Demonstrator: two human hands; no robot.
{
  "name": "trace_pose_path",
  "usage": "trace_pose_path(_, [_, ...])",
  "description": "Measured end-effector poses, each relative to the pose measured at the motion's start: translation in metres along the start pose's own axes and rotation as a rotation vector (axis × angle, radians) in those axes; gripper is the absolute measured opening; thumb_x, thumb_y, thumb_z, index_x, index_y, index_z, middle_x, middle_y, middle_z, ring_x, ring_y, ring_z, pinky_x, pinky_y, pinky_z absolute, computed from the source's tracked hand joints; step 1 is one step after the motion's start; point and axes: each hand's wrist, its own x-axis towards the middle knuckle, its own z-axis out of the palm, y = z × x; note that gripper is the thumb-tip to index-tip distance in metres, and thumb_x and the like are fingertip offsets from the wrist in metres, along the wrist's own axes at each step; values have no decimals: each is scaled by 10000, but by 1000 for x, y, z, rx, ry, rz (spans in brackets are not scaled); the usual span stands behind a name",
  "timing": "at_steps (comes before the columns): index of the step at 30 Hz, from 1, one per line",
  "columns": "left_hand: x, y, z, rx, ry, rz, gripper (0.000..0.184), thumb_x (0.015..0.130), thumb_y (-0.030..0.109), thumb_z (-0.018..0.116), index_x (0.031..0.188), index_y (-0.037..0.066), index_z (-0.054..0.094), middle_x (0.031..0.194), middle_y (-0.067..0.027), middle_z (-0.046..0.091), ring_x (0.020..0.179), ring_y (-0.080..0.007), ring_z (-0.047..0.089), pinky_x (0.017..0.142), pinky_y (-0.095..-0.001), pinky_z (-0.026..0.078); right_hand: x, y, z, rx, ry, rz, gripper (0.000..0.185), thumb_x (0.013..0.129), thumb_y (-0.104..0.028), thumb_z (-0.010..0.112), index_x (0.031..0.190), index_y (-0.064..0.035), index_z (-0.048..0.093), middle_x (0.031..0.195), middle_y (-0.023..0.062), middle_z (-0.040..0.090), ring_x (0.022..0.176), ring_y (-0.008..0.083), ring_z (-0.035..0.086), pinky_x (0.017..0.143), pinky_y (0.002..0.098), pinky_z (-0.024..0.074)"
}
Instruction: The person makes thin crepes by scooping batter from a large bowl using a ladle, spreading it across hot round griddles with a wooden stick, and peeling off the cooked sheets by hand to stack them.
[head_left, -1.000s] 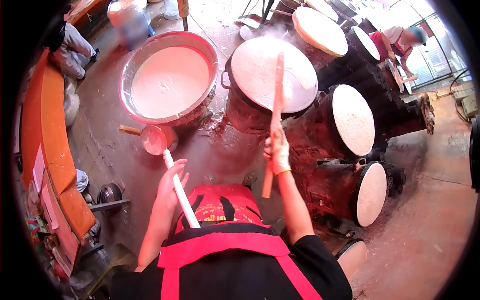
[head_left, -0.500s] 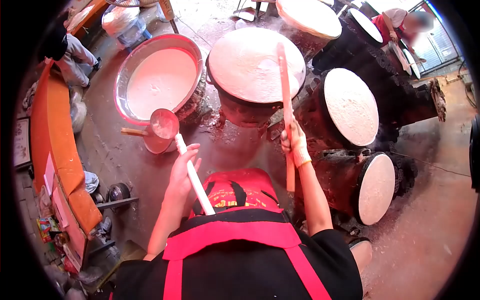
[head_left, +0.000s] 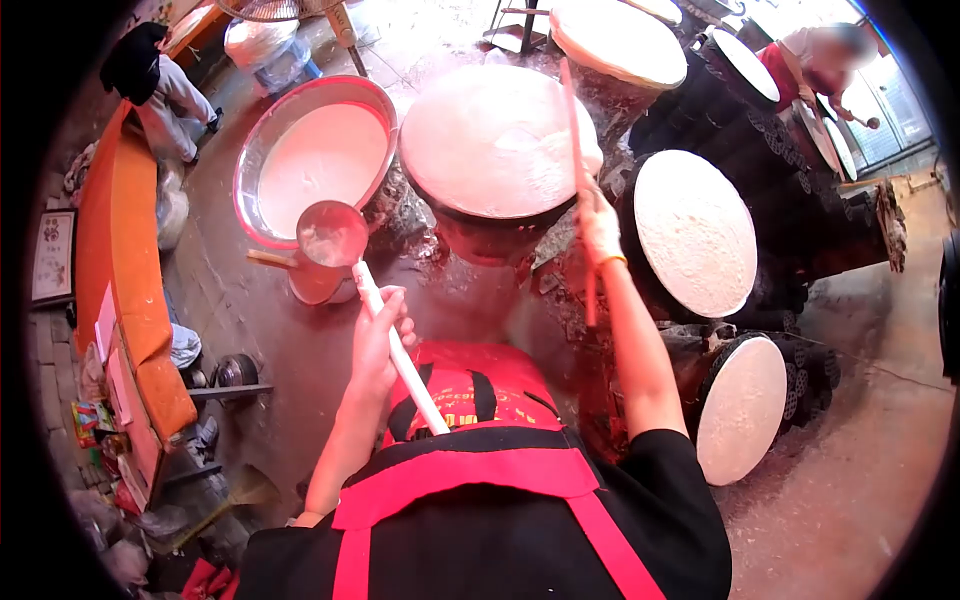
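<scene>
My left hand (head_left: 378,335) is wrapped round the white handle of a ladle (head_left: 332,234), whose round bowl sits at the near edge of a large metal basin (head_left: 243,165) of pale batter. Beneath the ladle bowl is another round vessel (head_left: 318,287) with a wooden handle, partly hidden. My right hand (head_left: 598,222), a yellow band at its wrist, grips a long thin wooden strip (head_left: 571,115). The strip is turned nearly edge-on at the right side of a round griddle (head_left: 485,140) coated with pale batter. Whether it touches the batter I cannot tell.
Several more batter-covered griddles (head_left: 695,232) stand to the right, beside stacked dark perforated cylinders (head_left: 800,205). An orange-covered table (head_left: 130,290) runs along the left. A person (head_left: 800,75) works at the far right; another (head_left: 160,90) is at the far left.
My right hand has moved forward, turning the strip from its flat face to nearly edge-on. My left fingers have closed more fully round the ladle handle. The whole view has shifted slightly.
</scene>
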Motion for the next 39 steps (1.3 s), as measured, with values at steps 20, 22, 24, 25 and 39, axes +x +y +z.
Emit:
trace_pose_path(20, [30,45,10,26,-201,-162,158,936,112,508,1041,8,453,801,-31,452,595,-65,413,400,-156,309,-74,36,72,296,308,-233,365,936,-106,519,1270,41,497,1283,128,538,1192,183,483,1039,288,328])
trace_pose_path(22, [32,45,7,31,-216,-173,159,938,115,507,1042,8,453,806,-34,454,602,-68,416,401,-157,311,-78,47,92,237,267,-233,376,937,-108,521,1278,46,486,1296,139,527,1222,189,464,1049,288,311])
trace_pose_path(24, [33,44,6,45,-236,-190,158,940,116,505,1042,8,454,803,-32,454,600,-68,417,400,-157,311,-79,30,105,250,159,-212,398,924,-141,557,1269,48,496,1288,150,531,1206,187,473,1040,288,321])
trace_pose_path(25, [34,44,6,65,-246,-203,155,942,119,502,1045,14,455,796,-30,456,591,-63,412,401,-155,308,-75,19,107,393,107,-85,409,914,-164,582,1259,44,508,1278,153,538,1179,184,493,1028,288,338])
trace_pose_path(39, [148,39,50,401,-393,-85,105,912,123,503,915,70,412,674,22,413,486,-56,386,391,-198,320,-135,24,44,256,176,-135,390,914,-76,557,1275,56,489,1303,109,518,1185,160,485,1011,264,348])
